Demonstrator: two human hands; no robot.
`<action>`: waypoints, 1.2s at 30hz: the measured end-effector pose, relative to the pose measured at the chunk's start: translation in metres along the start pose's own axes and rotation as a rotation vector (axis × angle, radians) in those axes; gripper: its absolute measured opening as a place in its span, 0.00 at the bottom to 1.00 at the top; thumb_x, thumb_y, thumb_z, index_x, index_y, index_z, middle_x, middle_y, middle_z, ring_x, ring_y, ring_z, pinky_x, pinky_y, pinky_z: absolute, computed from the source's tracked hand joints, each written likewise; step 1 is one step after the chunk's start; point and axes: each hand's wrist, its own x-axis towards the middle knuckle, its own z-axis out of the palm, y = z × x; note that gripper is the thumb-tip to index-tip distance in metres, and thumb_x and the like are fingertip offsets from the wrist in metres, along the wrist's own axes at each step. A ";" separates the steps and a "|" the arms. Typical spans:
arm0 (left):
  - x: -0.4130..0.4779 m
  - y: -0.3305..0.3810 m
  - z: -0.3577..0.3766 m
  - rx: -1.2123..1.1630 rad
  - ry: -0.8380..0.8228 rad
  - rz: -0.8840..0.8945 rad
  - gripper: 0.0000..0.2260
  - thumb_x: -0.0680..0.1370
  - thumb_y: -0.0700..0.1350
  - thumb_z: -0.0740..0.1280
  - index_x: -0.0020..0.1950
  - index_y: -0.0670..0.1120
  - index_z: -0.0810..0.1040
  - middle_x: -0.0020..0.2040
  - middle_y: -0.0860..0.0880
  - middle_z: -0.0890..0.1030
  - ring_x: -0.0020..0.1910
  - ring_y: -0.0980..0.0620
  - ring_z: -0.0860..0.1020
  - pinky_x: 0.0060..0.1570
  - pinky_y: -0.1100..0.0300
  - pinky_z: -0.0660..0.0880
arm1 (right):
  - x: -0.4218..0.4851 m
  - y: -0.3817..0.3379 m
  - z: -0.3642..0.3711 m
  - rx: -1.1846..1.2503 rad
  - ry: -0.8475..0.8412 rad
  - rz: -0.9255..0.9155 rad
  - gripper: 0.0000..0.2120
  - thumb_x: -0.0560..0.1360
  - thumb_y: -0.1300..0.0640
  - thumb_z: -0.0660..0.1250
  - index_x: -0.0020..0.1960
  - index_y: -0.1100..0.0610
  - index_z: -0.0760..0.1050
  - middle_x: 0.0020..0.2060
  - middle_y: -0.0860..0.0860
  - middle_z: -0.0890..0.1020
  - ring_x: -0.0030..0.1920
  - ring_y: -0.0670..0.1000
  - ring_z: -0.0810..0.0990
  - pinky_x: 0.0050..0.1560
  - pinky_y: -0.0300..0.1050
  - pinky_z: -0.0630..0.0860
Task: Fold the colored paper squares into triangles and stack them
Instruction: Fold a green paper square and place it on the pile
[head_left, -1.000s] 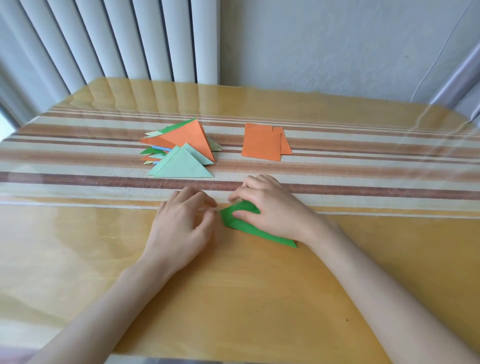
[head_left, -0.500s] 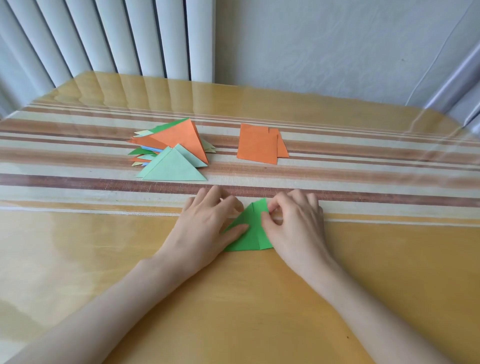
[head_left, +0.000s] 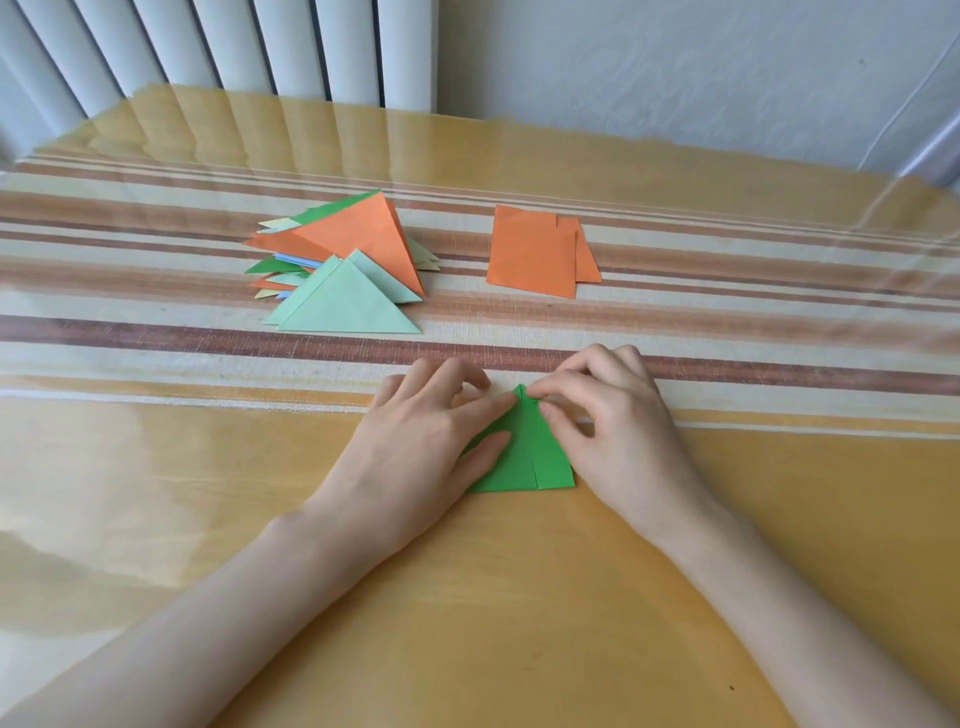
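The green paper lies flat on the glossy table in front of me, folded into a triangle with its point away from me and a vertical crease line down its near half. My left hand rests on the left part of the green paper, its fingers fairly straight and spread, pressing it down; the thumb lies across the left slope and the index finger reaches up toward the point. My right hand is on the right side of the green paper, fingers curled, with thumb and index finger pinching the paper's edge just beside the point. Just beyond the green paper's point runs the striped cloth under the clear table cover. Farther beyond the green paper and to its left sits the pile of folded triangles, orange on top, with a pale green triangle leaning at the side nearest the green paper. Beyond the green paper, straight ahead, lie the orange squares, one overlapping the other, well apart from it.
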 end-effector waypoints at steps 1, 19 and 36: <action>0.000 0.000 0.000 -0.001 -0.001 -0.002 0.19 0.77 0.54 0.56 0.61 0.51 0.80 0.52 0.49 0.77 0.48 0.46 0.75 0.46 0.53 0.73 | -0.001 0.000 0.000 -0.013 0.000 -0.018 0.07 0.72 0.61 0.67 0.48 0.57 0.83 0.41 0.49 0.77 0.46 0.53 0.72 0.48 0.46 0.71; 0.002 -0.001 -0.003 -0.004 -0.034 -0.013 0.20 0.77 0.55 0.56 0.60 0.51 0.80 0.52 0.49 0.77 0.48 0.45 0.76 0.46 0.51 0.73 | 0.002 0.005 -0.015 -0.054 -0.245 0.001 0.21 0.74 0.67 0.61 0.62 0.52 0.79 0.46 0.47 0.74 0.49 0.48 0.66 0.56 0.44 0.64; -0.005 0.013 -0.013 -0.060 -0.116 -0.072 0.46 0.66 0.78 0.51 0.73 0.49 0.68 0.61 0.52 0.72 0.59 0.50 0.68 0.59 0.54 0.64 | -0.009 -0.011 -0.017 0.056 -0.075 0.396 0.08 0.77 0.55 0.63 0.46 0.54 0.81 0.46 0.48 0.75 0.53 0.50 0.67 0.57 0.44 0.65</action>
